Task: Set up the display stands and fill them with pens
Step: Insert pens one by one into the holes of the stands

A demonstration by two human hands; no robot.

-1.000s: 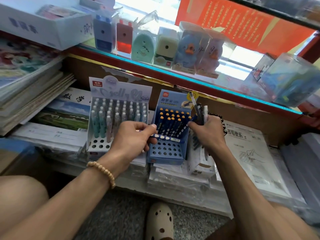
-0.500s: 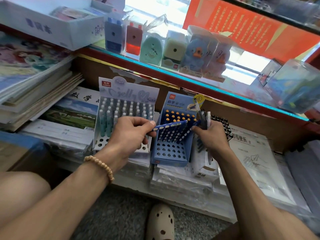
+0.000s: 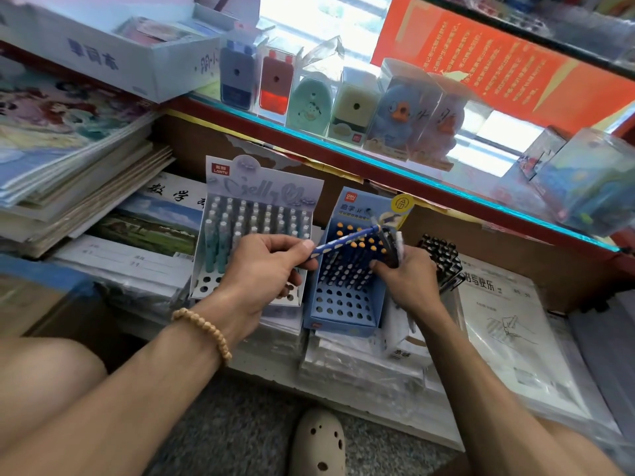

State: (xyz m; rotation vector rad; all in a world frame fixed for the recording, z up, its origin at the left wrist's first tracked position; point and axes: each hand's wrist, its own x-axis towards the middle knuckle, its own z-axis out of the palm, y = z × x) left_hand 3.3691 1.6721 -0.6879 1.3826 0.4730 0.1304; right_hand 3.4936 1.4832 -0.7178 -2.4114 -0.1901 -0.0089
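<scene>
The blue pen [image 3: 343,239] I'm working with lies nearly level above the blue display stand [image 3: 343,304], pinched near its lower end between the thumb and fingers of my left hand [image 3: 268,266], its far tip reaching toward the bundle of pens [image 3: 391,245] that my right hand [image 3: 409,280] grips in a fist at the stand's right edge. I judge a pen like this light and stiff, with a smooth barrel that could roll between the fingers, so I would hold it mid-barrel and steer the tip into a free hole. The stand's back rows carry orange-capped pens; its front rows show open holes. The cardboard looks thin and could shift under a careless push. Just left stands the white display stand [image 3: 254,242], mostly filled with pale pens, a few front holes bare. Both stands sit on wrapped stacks of paper on the lower shelf [image 3: 275,376], with notebooks [image 3: 79,173] piled at left.
</scene>
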